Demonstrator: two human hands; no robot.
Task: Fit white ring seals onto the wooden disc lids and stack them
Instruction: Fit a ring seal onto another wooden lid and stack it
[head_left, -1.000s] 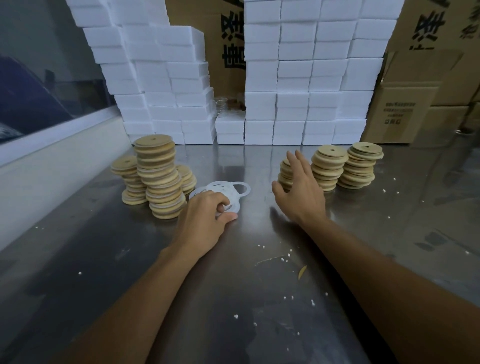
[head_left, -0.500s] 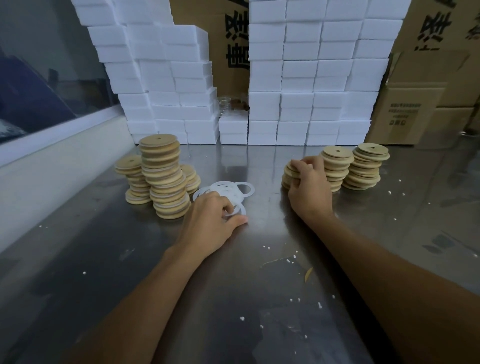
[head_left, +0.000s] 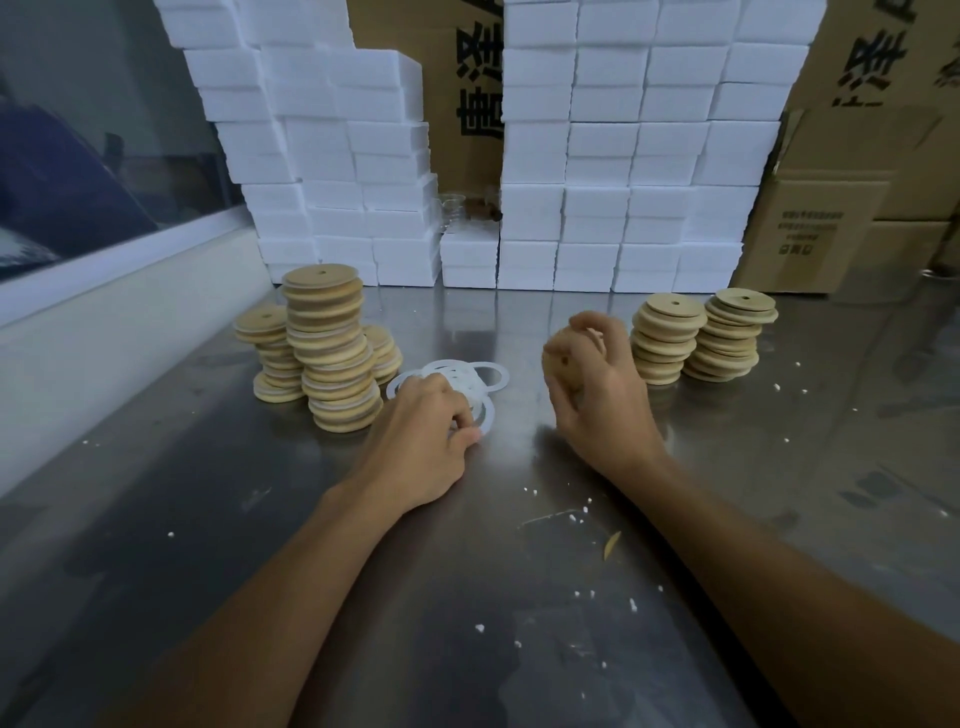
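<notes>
1. The step in hand looks like pick-up: both parts are being gathered before a seal goes on.
2. The right hand (head_left: 602, 395) has its fingers curled round a wooden lid (head_left: 563, 364), held up on edge just right of the ring pile (head_left: 457, 382).
3. The left hand (head_left: 421, 436) rests on the near edge of that pile, thumb and fingertips pinched together on a white ring (head_left: 483, 415).
4. Next, I judge, the ring must come free of its neighbours alone, then be brought to the lid and stretched round its rim.
5. Sealed stacks (head_left: 327, 348) stand just left of the pile; bare stacks (head_left: 701, 338) stand well to its right, beyond the held lid.
6. All sit on a steel table (head_left: 467, 597), scratched and flecked with white crumbs.
7. Behind the pile rise foam blocks (head_left: 623, 156) and cartons (head_left: 831, 218); a window runs along the left.
</notes>
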